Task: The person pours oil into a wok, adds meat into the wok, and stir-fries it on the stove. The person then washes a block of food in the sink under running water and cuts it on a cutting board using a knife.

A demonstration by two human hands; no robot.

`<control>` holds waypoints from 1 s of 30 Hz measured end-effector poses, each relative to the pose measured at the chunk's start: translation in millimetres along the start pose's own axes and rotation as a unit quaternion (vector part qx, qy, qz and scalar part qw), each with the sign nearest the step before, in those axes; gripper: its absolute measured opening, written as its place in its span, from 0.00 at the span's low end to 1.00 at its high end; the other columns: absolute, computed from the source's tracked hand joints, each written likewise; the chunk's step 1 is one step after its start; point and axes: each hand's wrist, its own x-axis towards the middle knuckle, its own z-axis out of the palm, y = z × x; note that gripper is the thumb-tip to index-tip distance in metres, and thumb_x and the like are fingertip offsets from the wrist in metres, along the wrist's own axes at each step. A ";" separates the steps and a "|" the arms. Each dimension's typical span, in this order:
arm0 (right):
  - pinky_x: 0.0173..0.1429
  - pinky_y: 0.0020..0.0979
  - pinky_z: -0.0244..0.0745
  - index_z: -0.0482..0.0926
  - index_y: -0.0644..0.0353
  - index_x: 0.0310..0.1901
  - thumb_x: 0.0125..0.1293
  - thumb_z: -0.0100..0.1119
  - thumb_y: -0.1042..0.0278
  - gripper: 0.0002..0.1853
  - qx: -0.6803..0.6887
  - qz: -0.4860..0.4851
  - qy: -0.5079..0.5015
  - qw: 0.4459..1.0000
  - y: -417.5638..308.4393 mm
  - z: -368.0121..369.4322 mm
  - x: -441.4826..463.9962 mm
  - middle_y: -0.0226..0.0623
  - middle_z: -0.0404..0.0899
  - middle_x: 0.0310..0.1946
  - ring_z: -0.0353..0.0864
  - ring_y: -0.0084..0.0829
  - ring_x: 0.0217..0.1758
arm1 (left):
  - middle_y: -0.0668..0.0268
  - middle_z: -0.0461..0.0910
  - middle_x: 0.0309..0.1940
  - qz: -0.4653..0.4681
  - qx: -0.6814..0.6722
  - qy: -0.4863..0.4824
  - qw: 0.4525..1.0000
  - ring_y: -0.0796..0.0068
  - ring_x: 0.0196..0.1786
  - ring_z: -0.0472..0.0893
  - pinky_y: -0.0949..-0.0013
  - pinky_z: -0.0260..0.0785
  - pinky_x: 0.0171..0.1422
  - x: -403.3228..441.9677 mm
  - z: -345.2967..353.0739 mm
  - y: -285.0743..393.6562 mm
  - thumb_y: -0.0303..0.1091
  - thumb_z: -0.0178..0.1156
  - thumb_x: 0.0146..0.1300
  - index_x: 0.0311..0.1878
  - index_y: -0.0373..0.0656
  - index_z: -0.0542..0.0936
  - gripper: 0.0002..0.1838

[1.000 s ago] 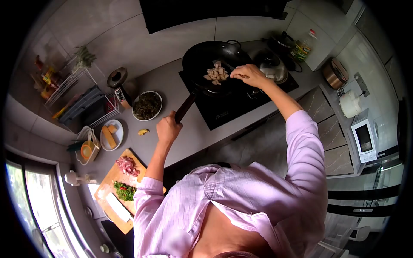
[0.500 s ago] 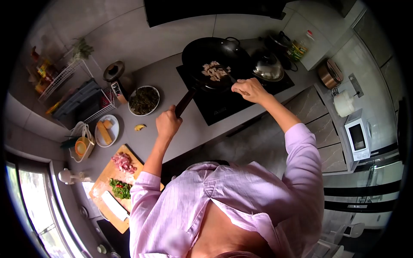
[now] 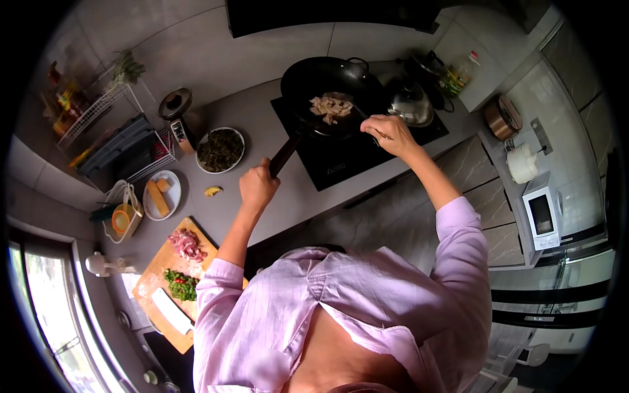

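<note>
My left hand (image 3: 259, 185) has its fingers wrapped tight around the long dark handle (image 3: 286, 155) of the black wok (image 3: 308, 73). The handle sticks out over the front left corner of the black stove (image 3: 333, 171), so I can reach it, and I think my grip is there to stop the wok sliding. My right hand (image 3: 391, 136) has its fingers closed on the thin end of a cooking tool (image 3: 361, 112). The tool leans down into the wok, but I cannot tell what shape its tip is. The pale bits of meat (image 3: 331, 108) sit in a heap in the bottom of the wok, maybe because its round sides make them slide to the middle. A shiny lid (image 3: 411, 108) sits by the stove's right edge, out of the tool's way. On the tabletop (image 3: 278, 213), left of the stove, is a bowl of dark greens (image 3: 221, 150). The cutting board (image 3: 155, 272) is further left. Raw pink meat (image 3: 187, 244) lies near its far corner, chopped green bits (image 3: 181, 285) come next, and the knife (image 3: 172, 312) lies along the edge by the window, I guess to keep each apart.
</note>
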 end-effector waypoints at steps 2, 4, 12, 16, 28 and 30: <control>0.28 0.34 0.68 0.76 0.58 0.28 0.47 0.51 0.80 0.07 -0.031 -0.039 0.017 0.999 4.9 4.7 7.3 0.37 0.75 0.22 0.76 0.39 0.26 | 0.54 0.77 0.21 0.000 0.006 -0.005 1.000 0.53 0.29 0.77 0.57 0.70 0.33 -2.6 1.0 0.8 0.32 0.61 0.38 0.37 0.43 0.74 0.17; 0.29 0.34 0.69 0.75 0.58 0.28 0.46 0.51 0.79 0.07 -0.032 -0.024 -0.031 0.999 19.2 18.9 8.8 0.37 0.76 0.22 0.76 0.40 0.26 | 0.53 0.77 0.22 -0.004 0.007 -0.013 1.000 0.53 0.30 0.78 0.57 0.69 0.34 -1.5 -1.3 0.9 0.32 0.61 0.38 0.38 0.44 0.74 0.18; 0.29 0.34 0.69 0.75 0.58 0.29 0.46 0.52 0.79 0.07 -0.028 -0.019 -0.019 0.999 4.9 8.5 4.4 0.37 0.76 0.23 0.76 0.40 0.27 | 0.54 0.77 0.21 -0.002 -0.013 -0.005 1.000 0.53 0.29 0.77 0.57 0.69 0.33 -2.8 -3.1 1.5 0.31 0.60 0.39 0.36 0.43 0.74 0.16; 0.27 0.35 0.68 0.75 0.56 0.29 0.47 0.52 0.79 0.07 -0.050 -0.004 -0.057 0.997 6.1 13.9 -1.1 0.36 0.76 0.23 0.75 0.40 0.25 | 0.55 0.77 0.22 0.007 0.003 -0.011 1.000 0.53 0.28 0.78 0.57 0.70 0.32 -2.1 -1.6 1.6 0.30 0.59 0.39 0.36 0.42 0.74 0.15; 0.23 0.34 0.65 0.75 0.56 0.26 0.41 0.52 0.80 0.08 -0.081 -0.013 -0.106 0.991 -29.1 -0.8 -22.6 0.35 0.72 0.18 0.73 0.36 0.19 | 0.54 0.77 0.21 0.001 -0.012 -0.003 1.000 0.52 0.29 0.77 0.56 0.69 0.33 -2.5 0.3 -0.2 0.31 0.62 0.38 0.37 0.44 0.74 0.18; 0.23 0.34 0.65 0.75 0.56 0.26 0.41 0.52 0.80 0.09 -0.091 -0.016 -0.090 0.992 -21.9 7.5 -24.1 0.35 0.71 0.18 0.73 0.36 0.19 | 0.53 0.77 0.21 0.001 -0.010 -0.005 1.000 0.52 0.29 0.77 0.56 0.69 0.33 -2.1 -0.1 -0.3 0.31 0.62 0.38 0.37 0.44 0.74 0.18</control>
